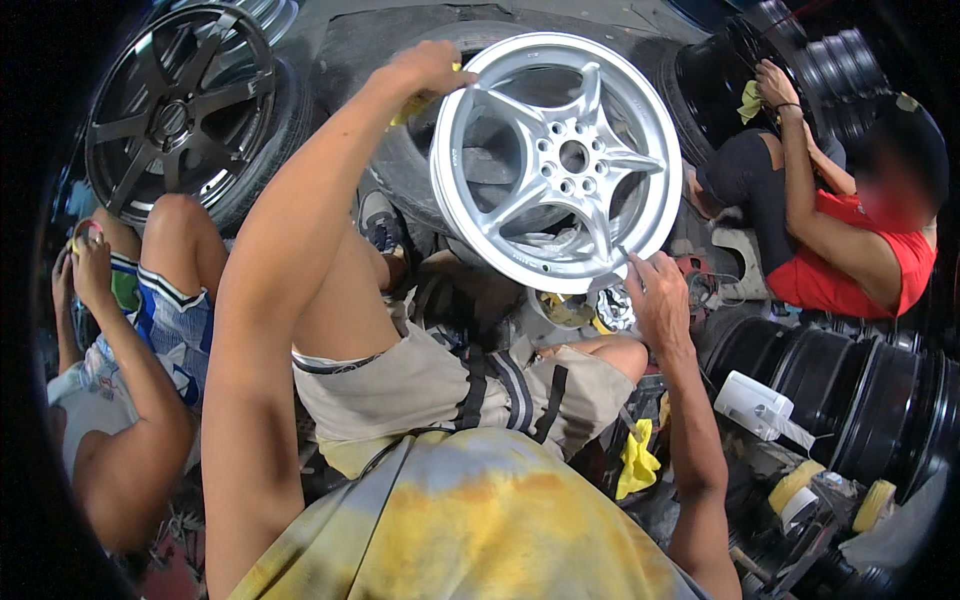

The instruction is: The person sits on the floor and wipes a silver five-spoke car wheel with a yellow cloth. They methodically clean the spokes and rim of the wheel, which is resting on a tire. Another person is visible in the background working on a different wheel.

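Keeping the wheel [617,158] steady, tilted before the tyre [403,160], calls for the right hand [661,300] to grip its lower-right edge firmly, while the left hand [426,68], closed on a yellow cloth [408,108] at the upper-left edge, should press evenly.

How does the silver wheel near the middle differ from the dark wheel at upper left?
Colour: the silver wheel is bright silver; the dark wheel is mostly dark grey.
Spokes: the silver wheel's taper to narrow tips at the rim, while the dark wheel's are broad and flat.
Handling: the left hand and right hand are at the silver wheel's rim; no hand touches the dark wheel.
Both are spoked wheels.
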`<control>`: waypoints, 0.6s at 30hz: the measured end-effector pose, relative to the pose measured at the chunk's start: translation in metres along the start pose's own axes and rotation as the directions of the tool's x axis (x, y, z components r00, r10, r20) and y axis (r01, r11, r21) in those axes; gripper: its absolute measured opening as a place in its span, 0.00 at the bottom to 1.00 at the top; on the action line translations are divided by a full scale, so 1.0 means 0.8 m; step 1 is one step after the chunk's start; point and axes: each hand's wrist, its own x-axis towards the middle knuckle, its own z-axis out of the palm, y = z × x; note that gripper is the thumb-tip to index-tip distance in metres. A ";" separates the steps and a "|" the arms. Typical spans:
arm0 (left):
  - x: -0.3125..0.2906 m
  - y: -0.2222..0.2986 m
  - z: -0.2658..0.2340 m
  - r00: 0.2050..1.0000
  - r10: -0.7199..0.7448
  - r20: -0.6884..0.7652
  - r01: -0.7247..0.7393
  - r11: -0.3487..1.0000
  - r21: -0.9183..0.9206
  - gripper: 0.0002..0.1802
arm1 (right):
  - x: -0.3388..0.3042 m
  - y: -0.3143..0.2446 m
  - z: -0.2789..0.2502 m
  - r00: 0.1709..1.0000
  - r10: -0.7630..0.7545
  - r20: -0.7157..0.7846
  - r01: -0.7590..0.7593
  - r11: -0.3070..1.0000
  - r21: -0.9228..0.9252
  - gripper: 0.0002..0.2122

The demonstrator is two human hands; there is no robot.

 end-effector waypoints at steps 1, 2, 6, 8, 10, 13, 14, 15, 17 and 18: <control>-0.006 0.007 -0.002 0.978 -0.018 -0.207 0.030 0.998 0.054 0.31 | -0.004 0.006 -0.002 0.999 -0.003 0.035 0.001 0.999 0.039 0.12; -0.007 0.016 -0.009 0.960 0.013 -0.280 -0.009 1.000 0.017 0.31 | -0.008 0.008 -0.003 0.997 -0.008 0.070 0.003 0.997 0.079 0.13; -0.055 0.116 -0.033 0.912 0.188 -0.363 -0.263 0.950 -0.168 0.25 | -0.020 0.006 0.006 0.983 -0.075 0.170 0.056 0.992 0.112 0.15; -0.081 0.161 0.002 0.911 0.371 -0.178 -0.408 0.871 -0.272 0.28 | -0.013 -0.009 0.006 0.974 -0.141 0.180 0.123 0.987 0.105 0.15; -0.147 0.216 0.033 0.898 0.405 0.173 -0.288 0.837 -0.465 0.34 | -0.013 -0.002 0.009 0.955 -0.102 0.277 0.070 0.990 0.120 0.13; -0.202 0.215 0.130 0.756 0.610 0.240 -0.592 0.792 -0.147 0.26 | 0.004 -0.006 0.009 0.948 -0.108 0.299 0.074 0.990 0.121 0.11; -0.203 0.221 0.137 0.673 0.512 0.534 -0.572 0.818 -0.062 0.22 | 0.006 -0.005 0.015 0.953 -0.120 0.277 0.097 0.991 0.095 0.10; -0.214 0.223 0.145 0.692 0.483 0.536 -0.596 0.802 0.047 0.22 | 0.009 -0.004 0.021 0.957 -0.132 0.257 0.118 0.991 0.069 0.11; -0.227 0.232 0.141 0.703 0.454 0.547 -0.617 0.773 0.150 0.24 | 0.020 -0.012 0.033 0.942 -0.024 0.334 0.043 0.998 -0.051 0.11; -0.227 0.236 0.139 0.696 0.451 0.558 -0.618 0.773 0.146 0.25 | 0.028 -0.017 0.040 0.930 0.034 0.366 0.010 0.993 -0.116 0.12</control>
